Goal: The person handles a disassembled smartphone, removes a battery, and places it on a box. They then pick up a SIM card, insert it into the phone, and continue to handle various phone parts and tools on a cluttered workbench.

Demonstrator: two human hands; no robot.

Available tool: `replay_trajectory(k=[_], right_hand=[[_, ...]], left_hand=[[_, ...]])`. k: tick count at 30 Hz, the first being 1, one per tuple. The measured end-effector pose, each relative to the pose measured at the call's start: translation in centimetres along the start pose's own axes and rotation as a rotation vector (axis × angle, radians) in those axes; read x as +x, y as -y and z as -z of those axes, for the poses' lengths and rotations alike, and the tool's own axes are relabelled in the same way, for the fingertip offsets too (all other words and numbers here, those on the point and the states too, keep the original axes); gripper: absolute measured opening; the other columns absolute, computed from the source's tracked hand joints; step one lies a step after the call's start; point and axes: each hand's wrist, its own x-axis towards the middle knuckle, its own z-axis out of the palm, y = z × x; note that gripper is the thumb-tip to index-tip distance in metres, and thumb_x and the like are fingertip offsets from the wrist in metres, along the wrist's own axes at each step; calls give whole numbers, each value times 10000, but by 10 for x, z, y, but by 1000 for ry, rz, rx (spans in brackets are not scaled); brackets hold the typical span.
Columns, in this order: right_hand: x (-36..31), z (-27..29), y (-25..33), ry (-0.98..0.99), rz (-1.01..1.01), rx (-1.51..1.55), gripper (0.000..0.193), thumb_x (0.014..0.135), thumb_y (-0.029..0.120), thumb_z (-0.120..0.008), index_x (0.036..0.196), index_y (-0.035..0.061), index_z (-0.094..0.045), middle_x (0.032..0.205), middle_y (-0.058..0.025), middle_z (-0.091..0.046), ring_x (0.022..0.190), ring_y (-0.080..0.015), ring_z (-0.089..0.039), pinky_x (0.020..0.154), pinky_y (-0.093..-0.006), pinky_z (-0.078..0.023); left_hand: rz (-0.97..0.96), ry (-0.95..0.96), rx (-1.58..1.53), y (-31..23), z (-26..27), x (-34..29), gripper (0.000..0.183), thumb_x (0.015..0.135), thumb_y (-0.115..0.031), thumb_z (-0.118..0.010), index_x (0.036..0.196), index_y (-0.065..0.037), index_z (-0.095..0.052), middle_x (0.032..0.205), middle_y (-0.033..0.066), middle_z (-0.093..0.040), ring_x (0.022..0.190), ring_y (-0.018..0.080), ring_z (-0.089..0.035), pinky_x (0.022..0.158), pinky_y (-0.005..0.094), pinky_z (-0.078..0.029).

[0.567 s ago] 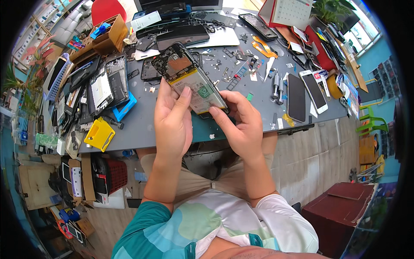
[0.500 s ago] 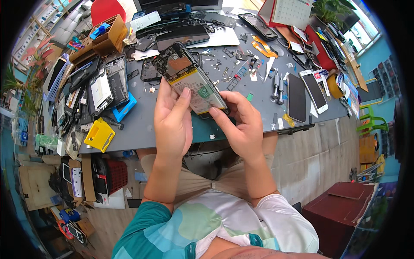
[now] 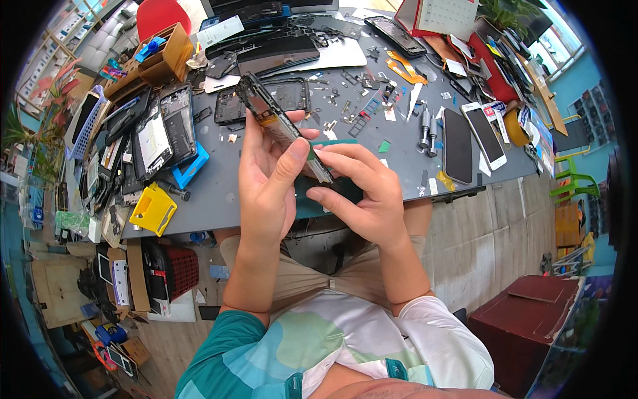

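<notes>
An opened smartphone (image 3: 282,130), its back cover off and its inner parts exposed, is held above the near edge of the table. It is turned nearly edge-on and leans up to the left. My left hand (image 3: 269,179) is closed round its left side, the thumb across the battery face and the fingers behind. At the lower end, my right hand (image 3: 365,189) grips the phone's edge, index finger along the right side and thumb by the bottom corner. An empty-looking dark phone frame (image 3: 292,93) lies just beyond the held phone.
Small phone parts (image 3: 359,110) lie scattered across the grey table (image 3: 212,193). Stripped phones (image 3: 159,136) and a yellow holder (image 3: 154,207) are at left. At right lie two screwdrivers (image 3: 425,130), a dark phone (image 3: 457,146) and a white phone (image 3: 484,136). A calendar (image 3: 438,16) stands behind.
The phone has been tipped from showing its open inside to nearly edge-on. My right fingers have shifted along its lower end, and the dark frame behind shows more.
</notes>
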Motion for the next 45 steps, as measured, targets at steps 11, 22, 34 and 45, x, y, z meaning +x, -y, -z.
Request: replay_trajectory(k=[11,22,34,45], right_hand=[[-1,0,-2,54,22,-7,597,718,155,-916,1276,71,-723,1246,-138,-669,1036,-274,-705,812,-353,-582],[4,-5,5,117,110,-201,661,637,161,-924,1272,136,-743,1346,-122,-612,1104,-268,-666,735,-343,-583],[6,2,4,96,36,-30,671,727,198,-921,1349,109,-686,1379,-132,-584,1091,-256,-654,802,-351,-584],[0,-1,-2,30,-363,350,614,874,30,-806,1438,-19,-566,1037,-77,-719,950,-129,-654,897,-290,-528]], left_hand=[[46,-38,-50,1,1,-1,568,1056,-247,-554,1520,29,-375,1518,247,-465,1389,367,-509,1118,503,-468],[213,23,-303,-5,4,-1,670,1081,-429,-279,1536,54,-374,1568,262,-435,1315,331,-569,1057,473,-523],[273,66,-424,-7,2,-1,735,1081,-505,-274,1517,70,-412,1511,231,-506,1358,318,-536,1106,458,-471],[285,119,-392,-10,1,-1,722,1065,-489,-259,1549,34,-373,1582,220,-450,1307,358,-595,1090,472,-501]])
